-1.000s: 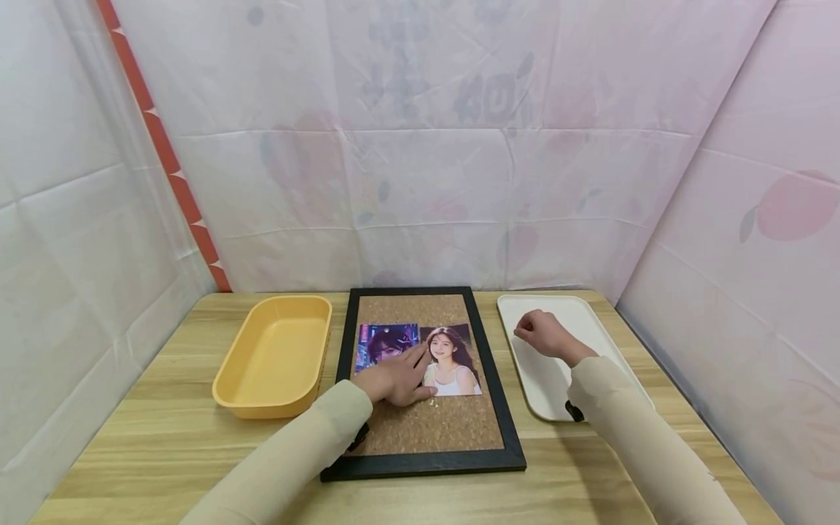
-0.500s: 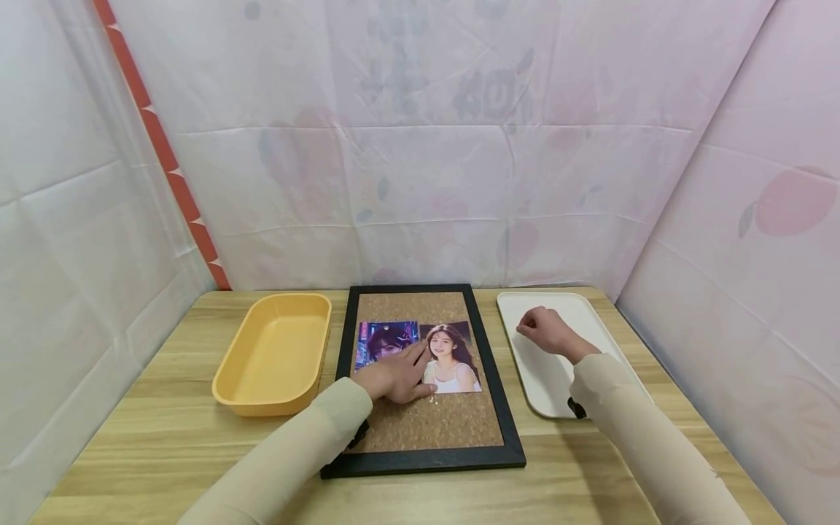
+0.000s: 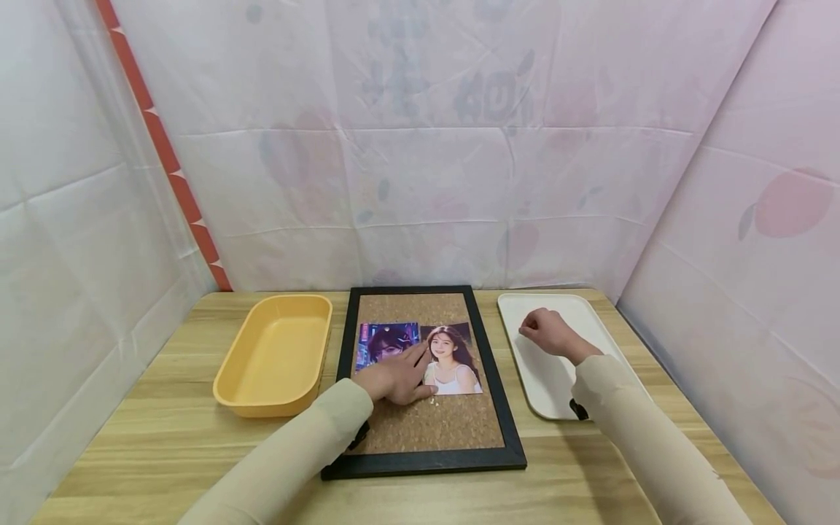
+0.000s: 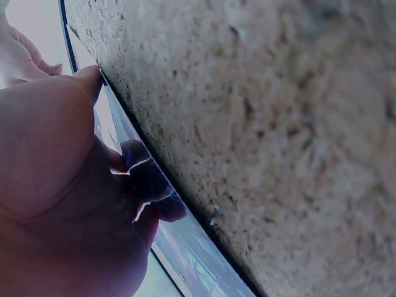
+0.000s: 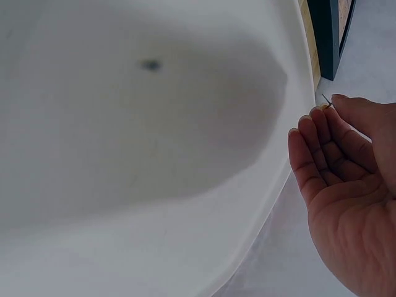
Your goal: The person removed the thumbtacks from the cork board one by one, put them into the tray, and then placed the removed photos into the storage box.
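Note:
My left hand (image 3: 397,377) lies flat with spread fingers over two photo prints on a cork board (image 3: 459,430). Under its fingers is the lower part of a purple-blue illustrated print (image 3: 387,341). Its fingertips and thumb touch the left edge of a portrait print (image 3: 453,364) of a person in white. Near the illustrated print's top edge shows a small pale dot, too small to identify. My right hand (image 3: 553,335) is above the white tray (image 3: 547,383). In the right wrist view, its thumb and index finger pinch a thin metal pin (image 5: 327,99); its head is hidden.
A yellow plastic tub (image 3: 272,357) stands left of the board. The board's black frame (image 3: 426,461) is raised at its edge. White fabric walls (image 3: 426,175) enclose the wooden table (image 3: 157,408) at the back and sides. A blurred dark spot (image 5: 150,65) shows in the tray.
My right hand has shifted slightly to the right above the white tray, its pinch unchanged. The left hand stays in place on the prints.

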Demonstrator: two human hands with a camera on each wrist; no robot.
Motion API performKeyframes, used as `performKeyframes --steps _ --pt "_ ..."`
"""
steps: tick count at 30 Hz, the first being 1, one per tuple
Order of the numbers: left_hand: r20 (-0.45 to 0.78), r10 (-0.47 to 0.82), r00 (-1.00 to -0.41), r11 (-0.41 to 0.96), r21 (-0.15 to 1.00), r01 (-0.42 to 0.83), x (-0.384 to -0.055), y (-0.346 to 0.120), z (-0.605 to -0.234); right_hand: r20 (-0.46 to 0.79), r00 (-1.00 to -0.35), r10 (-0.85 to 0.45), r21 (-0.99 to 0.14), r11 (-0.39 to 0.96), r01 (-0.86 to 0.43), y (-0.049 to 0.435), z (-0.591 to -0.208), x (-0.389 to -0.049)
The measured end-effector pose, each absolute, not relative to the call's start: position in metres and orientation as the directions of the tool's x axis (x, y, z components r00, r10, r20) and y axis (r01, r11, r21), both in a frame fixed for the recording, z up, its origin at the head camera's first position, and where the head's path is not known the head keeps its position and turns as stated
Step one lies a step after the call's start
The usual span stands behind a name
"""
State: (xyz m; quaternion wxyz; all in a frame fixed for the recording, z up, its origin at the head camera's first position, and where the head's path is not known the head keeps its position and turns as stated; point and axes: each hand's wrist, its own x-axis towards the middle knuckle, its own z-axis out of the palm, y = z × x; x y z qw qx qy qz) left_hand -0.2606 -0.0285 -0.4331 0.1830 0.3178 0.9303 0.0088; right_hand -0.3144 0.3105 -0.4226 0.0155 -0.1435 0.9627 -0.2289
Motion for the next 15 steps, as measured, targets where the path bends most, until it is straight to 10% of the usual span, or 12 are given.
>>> performKeyframes --steps 15 --pt "-0.343 0.592 -0.729 0.799 0.135 0.586 -0.2615 -0.0289 -0.4323 0.031 -0.958 -0.285 -0.445 0.854 -0.269 0.3165 -0.4241 -0.3168"
